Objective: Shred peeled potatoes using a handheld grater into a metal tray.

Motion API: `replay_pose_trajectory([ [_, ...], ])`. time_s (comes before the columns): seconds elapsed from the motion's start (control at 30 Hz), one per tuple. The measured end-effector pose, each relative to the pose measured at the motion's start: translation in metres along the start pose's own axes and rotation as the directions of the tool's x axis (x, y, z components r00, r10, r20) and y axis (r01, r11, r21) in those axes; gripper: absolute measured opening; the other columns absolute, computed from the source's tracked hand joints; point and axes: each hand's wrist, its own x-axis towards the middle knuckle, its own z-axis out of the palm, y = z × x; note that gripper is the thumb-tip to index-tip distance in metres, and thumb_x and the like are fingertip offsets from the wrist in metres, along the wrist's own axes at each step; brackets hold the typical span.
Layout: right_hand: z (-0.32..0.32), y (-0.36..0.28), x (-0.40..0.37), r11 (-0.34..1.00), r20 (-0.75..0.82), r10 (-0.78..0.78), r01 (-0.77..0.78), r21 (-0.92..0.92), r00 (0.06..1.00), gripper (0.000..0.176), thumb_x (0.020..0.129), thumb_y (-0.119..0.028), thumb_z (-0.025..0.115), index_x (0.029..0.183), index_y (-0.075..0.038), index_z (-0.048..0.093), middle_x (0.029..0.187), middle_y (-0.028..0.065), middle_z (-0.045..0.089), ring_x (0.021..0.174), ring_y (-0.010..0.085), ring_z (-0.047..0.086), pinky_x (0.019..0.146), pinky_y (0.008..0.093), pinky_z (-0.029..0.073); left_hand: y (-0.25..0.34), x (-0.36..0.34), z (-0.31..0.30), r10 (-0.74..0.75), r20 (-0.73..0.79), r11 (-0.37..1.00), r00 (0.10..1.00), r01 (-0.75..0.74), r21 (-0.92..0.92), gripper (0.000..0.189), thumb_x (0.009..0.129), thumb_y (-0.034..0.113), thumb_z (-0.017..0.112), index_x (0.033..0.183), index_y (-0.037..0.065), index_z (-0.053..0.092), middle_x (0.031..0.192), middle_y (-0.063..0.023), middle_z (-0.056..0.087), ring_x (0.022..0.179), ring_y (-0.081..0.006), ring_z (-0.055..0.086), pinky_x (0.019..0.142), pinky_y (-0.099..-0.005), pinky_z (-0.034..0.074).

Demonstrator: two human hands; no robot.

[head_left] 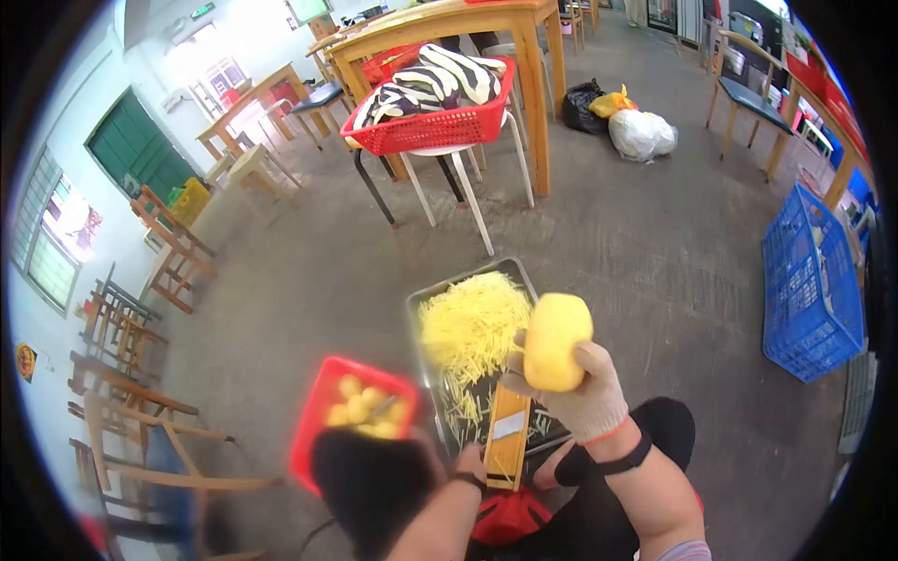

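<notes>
My right hand (587, 397), in a pale knitted glove, is closed around a peeled yellow potato (558, 341) and lifts it above the tray. My left hand (470, 462) grips the near end of a wooden grater (506, 441), which has a metal blade plate set in it. The grater slopes into a metal tray (531, 280). Inside that tray lies a heap of potato shreds (475, 323), with looser strips scattered about the grater. Beside my left knee, a red basket (315, 421) holds several peeled potatoes (358, 409) and what may be a knife, blurred.
Ahead, a red basket (430, 131) with a zebra-striped cloth (435, 82) rests on a stool by a wooden table (440, 19). Tied bags (642, 136) lie on the floor. A blue crate (812, 280) stands at right, chairs (173, 248) at left.
</notes>
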Motion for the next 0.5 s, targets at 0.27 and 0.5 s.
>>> replay_pose_trajectory([
  [0.27, -0.014, -0.003, 0.005, 0.998, -0.178, 0.006, -0.017, -0.06, 0.984, 0.067, 0.071, -0.038, 0.068, 0.123, 0.0, 0.048, 0.112, 0.0141, 0.056, 0.102, 0.03, 0.058, 0.087, 0.0457, 0.049, -0.078, 0.021, 0.081, -0.409, 0.552, 0.462, 0.727, 0.686, -0.562, 0.035, 0.083, -0.006, 0.05, 0.115, 0.008, 0.055, 0.102, -0.0131, 0.063, 0.087, -0.0278, 0.064, 0.066, -0.0429, 0.055],
  [0.5, -0.013, 0.008, 0.009, 0.985, -0.203, -0.024, -0.011, -0.17, 0.979, 0.064, 0.072, -0.04, 0.066, 0.119, 0.001, 0.051, 0.111, 0.0152, 0.057, 0.099, 0.0296, 0.058, 0.085, 0.0429, 0.049, 0.015, 0.023, 0.045, -0.427, 0.645, -0.047, 0.634, 0.697, -0.715, 0.029, 0.085, 0.011, 0.054, 0.113, 0.007, 0.053, 0.11, -0.0124, 0.06, 0.098, -0.0305, 0.06, 0.077, -0.0464, 0.051],
])
